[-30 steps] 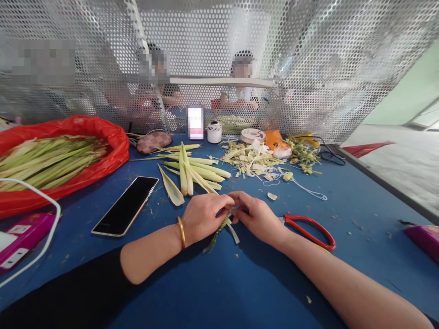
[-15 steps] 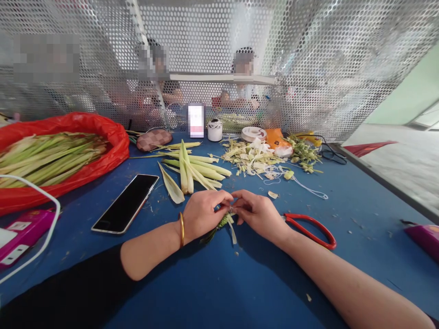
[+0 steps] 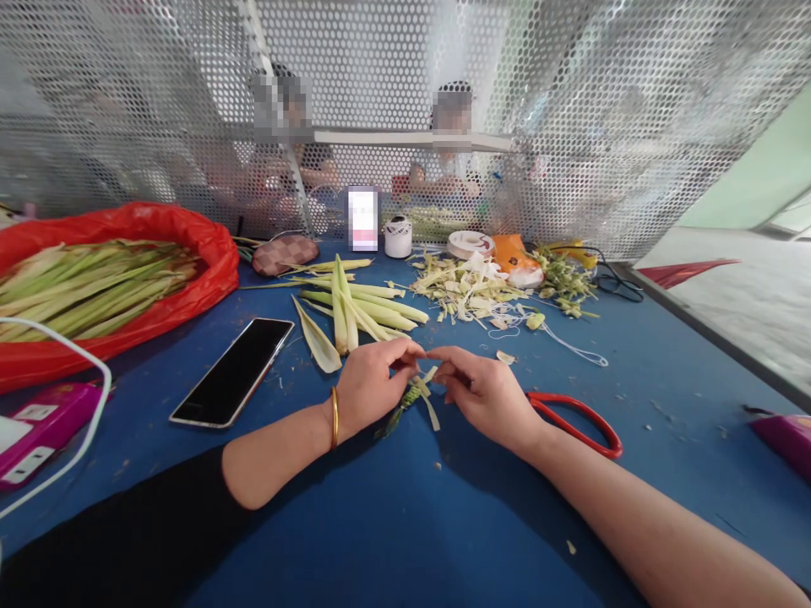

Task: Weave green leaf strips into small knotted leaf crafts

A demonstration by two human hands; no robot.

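Note:
Between my hands, over the blue table, is a small braided green leaf piece (image 3: 406, 405) with a dark tail and pale loose strips at its top. My left hand (image 3: 373, 380), a gold bangle at its wrist, has its thumb and fingers closed at the piece's upper end. Just right of it, my right hand (image 3: 485, 390) has its fingers curled in, the index tip meeting the left fingertips. Whatever the right fingers pinch is too small to make out. Pale split husk leaves (image 3: 364, 308) lie beyond my left hand. Red-handled scissors or pliers (image 3: 579, 418) lie partly behind my right wrist.
A red plastic bag (image 3: 215, 274) full of long leaves stands at left, near a black phone (image 3: 234, 371) and purple power strip (image 3: 44, 431). Leaf scraps (image 3: 456, 287), white string (image 3: 574, 348) and a tape roll (image 3: 470, 245) lie farther back. Behind the perforated screen sit people.
My fingers have lifted and parted slightly at the braided piece's top, showing more of it. The right index finger has stretched toward the left fingertips.

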